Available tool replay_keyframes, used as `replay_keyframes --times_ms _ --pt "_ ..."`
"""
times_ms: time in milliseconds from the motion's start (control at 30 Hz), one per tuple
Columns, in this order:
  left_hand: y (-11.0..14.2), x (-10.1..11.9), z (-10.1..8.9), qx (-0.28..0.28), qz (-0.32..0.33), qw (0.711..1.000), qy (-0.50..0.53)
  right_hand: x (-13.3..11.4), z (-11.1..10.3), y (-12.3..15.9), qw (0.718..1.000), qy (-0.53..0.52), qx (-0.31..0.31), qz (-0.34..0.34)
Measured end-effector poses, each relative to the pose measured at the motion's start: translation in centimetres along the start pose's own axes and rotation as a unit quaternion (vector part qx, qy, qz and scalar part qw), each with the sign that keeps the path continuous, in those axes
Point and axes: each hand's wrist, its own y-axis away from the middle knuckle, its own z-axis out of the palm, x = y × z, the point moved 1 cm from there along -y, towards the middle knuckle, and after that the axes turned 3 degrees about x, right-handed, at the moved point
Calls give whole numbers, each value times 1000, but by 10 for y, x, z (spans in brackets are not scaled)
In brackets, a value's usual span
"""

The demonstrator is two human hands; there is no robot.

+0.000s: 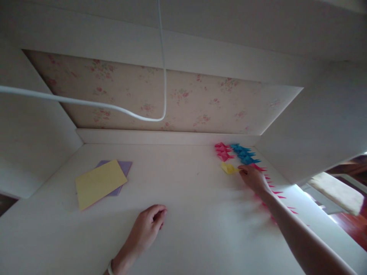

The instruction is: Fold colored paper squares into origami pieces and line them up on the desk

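Note:
My right hand (254,178) reaches to the far right of the white desk (195,214) and pinches a small folded yellow paper piece (228,168). Just beyond it lie a cluster of folded pink pieces (223,151) and a row of folded blue pieces (244,154). More pink pieces (272,187) run along the desk's right edge, partly hidden under my forearm. My left hand (149,225) rests on the desk near the front, fingers curled loosely under, nothing visible in it. A yellow paper sheet (99,183) lies on a purple sheet (124,168) at the left.
White side panels close the desk in on the left and right, with a floral back wall (172,99). A white cable (137,114) hangs in a loop in front of the wall. Wooden floor (352,225) shows past the right panel.

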Motion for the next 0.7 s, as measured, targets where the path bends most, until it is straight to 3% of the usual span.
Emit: replay_keyframes --times_ms 433,700 --pt "-1 -4 0 -2 22 999 -26 16 5 -13 999 5 -31 -35" --pt "0 -2 0 -1 35 999 -31 12 4 -11 999 -8 18 -43"
